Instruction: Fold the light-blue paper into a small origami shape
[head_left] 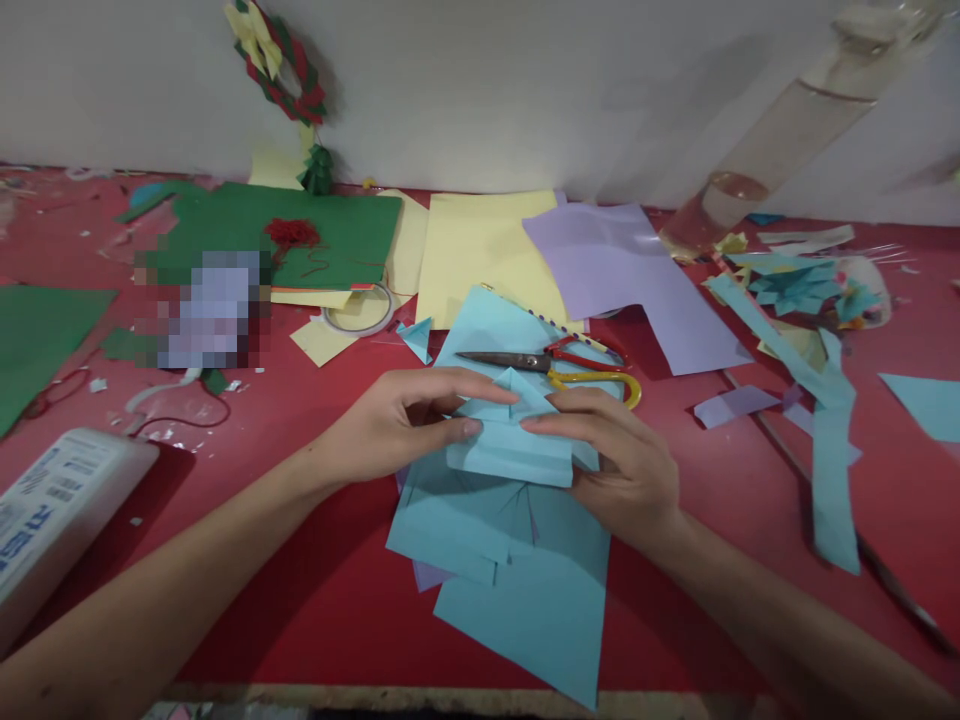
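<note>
We find both hands pinching one folded blue paper [510, 440] on the table: left hand [390, 425] at its 9 o'clock, right hand [619, 465] at 3. Its long axis runs 9 to 3, both hands equally near. Scissors [555, 365] lie just beyond at 12.

Soft, even indoor light, fairly bright; wide-angle warp at frame edges.

Light from above/front: faint shadows under forearms on the red desk [315, 600] & behind the bottle [780, 130] on the wall [480, 90]. Bottle at far right desk corner stretched, smeared. White box [52, 510] at left desk edge soft, slight glare. Pixelated patch [206, 305] far left. Centre sharp, colours a bit washed.
</note>
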